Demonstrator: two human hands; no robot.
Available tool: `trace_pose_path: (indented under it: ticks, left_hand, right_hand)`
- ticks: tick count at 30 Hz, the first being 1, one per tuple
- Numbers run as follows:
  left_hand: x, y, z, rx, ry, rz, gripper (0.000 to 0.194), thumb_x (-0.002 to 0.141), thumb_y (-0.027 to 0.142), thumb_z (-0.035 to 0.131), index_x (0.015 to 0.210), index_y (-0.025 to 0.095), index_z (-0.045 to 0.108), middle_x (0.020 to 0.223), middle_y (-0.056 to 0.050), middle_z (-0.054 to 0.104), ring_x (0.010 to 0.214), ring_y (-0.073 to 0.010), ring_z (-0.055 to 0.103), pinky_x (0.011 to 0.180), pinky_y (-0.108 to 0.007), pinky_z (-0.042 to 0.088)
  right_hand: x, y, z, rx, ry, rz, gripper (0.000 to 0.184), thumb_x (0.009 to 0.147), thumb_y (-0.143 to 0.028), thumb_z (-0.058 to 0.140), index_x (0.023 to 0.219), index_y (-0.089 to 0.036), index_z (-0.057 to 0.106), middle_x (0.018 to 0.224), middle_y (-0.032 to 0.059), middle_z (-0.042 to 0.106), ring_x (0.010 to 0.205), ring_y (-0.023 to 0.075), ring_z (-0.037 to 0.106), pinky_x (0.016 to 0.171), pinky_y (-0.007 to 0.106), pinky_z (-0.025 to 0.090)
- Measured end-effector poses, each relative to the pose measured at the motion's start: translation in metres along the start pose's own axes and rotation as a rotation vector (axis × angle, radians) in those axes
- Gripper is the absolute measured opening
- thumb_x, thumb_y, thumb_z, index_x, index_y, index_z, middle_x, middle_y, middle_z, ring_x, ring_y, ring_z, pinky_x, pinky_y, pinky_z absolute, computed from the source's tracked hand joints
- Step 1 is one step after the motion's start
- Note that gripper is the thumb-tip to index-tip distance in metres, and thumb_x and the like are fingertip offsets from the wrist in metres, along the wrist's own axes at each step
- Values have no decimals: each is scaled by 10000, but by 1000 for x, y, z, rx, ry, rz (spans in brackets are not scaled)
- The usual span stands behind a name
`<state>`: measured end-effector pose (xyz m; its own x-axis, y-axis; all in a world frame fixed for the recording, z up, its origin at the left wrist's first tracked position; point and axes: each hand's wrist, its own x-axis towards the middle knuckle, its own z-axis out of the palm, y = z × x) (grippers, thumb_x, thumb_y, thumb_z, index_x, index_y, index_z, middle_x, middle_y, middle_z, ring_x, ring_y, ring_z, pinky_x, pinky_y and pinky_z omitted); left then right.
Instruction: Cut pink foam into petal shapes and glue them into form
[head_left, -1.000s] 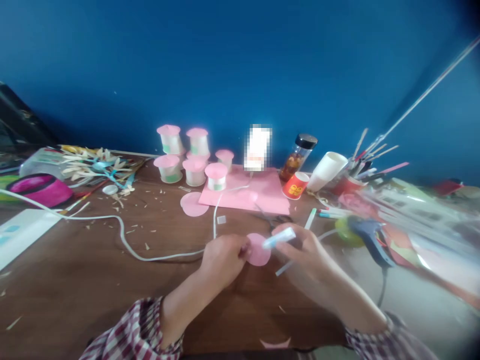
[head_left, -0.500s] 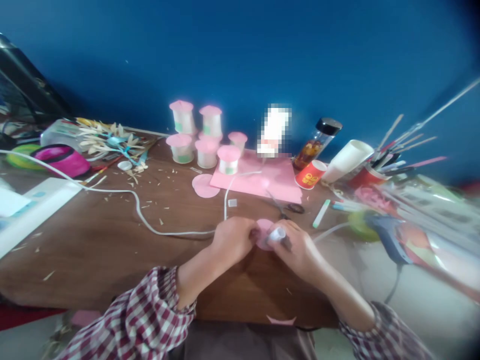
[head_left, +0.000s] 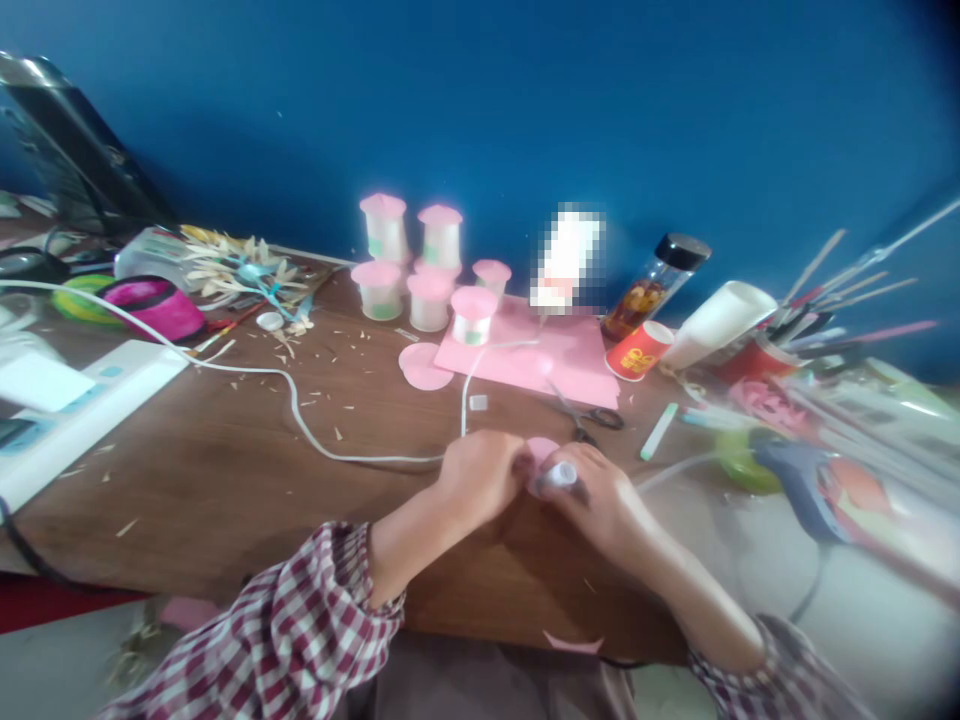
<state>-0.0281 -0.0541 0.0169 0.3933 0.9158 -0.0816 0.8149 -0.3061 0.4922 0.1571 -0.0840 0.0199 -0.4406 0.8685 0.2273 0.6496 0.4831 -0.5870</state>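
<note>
Above the table's near half, my left hand (head_left: 484,472) is closed on the edge of a pink paper disc (head_left: 541,450). My right hand (head_left: 606,497) grips a white glue stick (head_left: 561,474), its round end facing up toward me. The stick is over the near part of the disc, but where the two meet is hidden. My left fingertips are mostly out of sight. A pair of scissors (head_left: 600,418) lies just beyond my right hand. On the table past my left hand is a small whitish cap-like piece (head_left: 478,403).
Several white cups with pink paper tops (head_left: 379,295) stand near the wall. Pink sheets (head_left: 525,360) and loose pink discs (head_left: 426,367) lie before them. A white cable (head_left: 360,459) crosses the table from the power strip (head_left: 142,390). A red cup (head_left: 640,350) stands right of the sheets.
The view has turned slightly left, so the table's things appear further right. My hands keep hold of the disc and the glue stick; less of the disc shows.
</note>
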Motion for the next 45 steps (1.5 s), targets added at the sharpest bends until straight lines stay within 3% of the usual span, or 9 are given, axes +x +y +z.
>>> trace_pose_path:
  ticks: [8,15,21,28,34,41,45]
  left_hand:
    - [0,2,-4,2,-28,-7,256,835,377,459,763,262,676,724,-20,691,676,-199,636,525,-262,346]
    - [1,2,-3,-8,-27,-14,183,812,361,506,822,326,685,806,25,712,752,-205,647,575,-268,406]
    - [1,3,-4,-4,-53,-16,190,816,374,507,816,319,689,793,8,710,746,-213,650,607,-281,436]
    - [-1,4,-6,-35,-45,-19,216,820,391,494,815,304,691,747,1,700,702,-199,644,589,-272,419]
    - [2,2,-3,17,-49,-27,206,816,368,496,820,313,694,816,5,708,768,-208,644,607,-273,426]
    - [1,2,-5,-28,-48,-9,209,826,377,489,833,326,691,759,12,703,722,-210,649,595,-283,430]
    - [2,3,-4,-2,-61,-35,188,813,372,519,823,315,697,772,8,704,742,-205,648,612,-277,439]
  right_hand:
    - [2,-1,-1,26,-65,-3,26,885,-206,567,872,-225,556,901,30,620,863,206,550,782,317,414]
    - [0,-1,-8,68,5,79,27,878,-210,544,872,-223,567,867,30,616,829,204,567,735,301,433]
    - [0,0,-2,33,63,8,48,883,-214,542,908,-232,579,916,47,631,872,222,577,782,328,440]
    - [-1,-3,-2,32,-45,45,36,876,-223,577,841,-220,587,852,32,632,826,212,578,751,318,443]
    - [-2,1,-4,26,93,71,49,873,-211,560,915,-227,580,927,41,642,866,214,592,768,316,454]
    - [-1,-1,2,6,6,35,37,878,-258,578,869,-227,596,861,40,649,825,221,594,755,333,461]
    - [-2,0,-3,39,72,97,41,874,-220,563,907,-229,586,876,32,652,800,201,605,715,305,473]
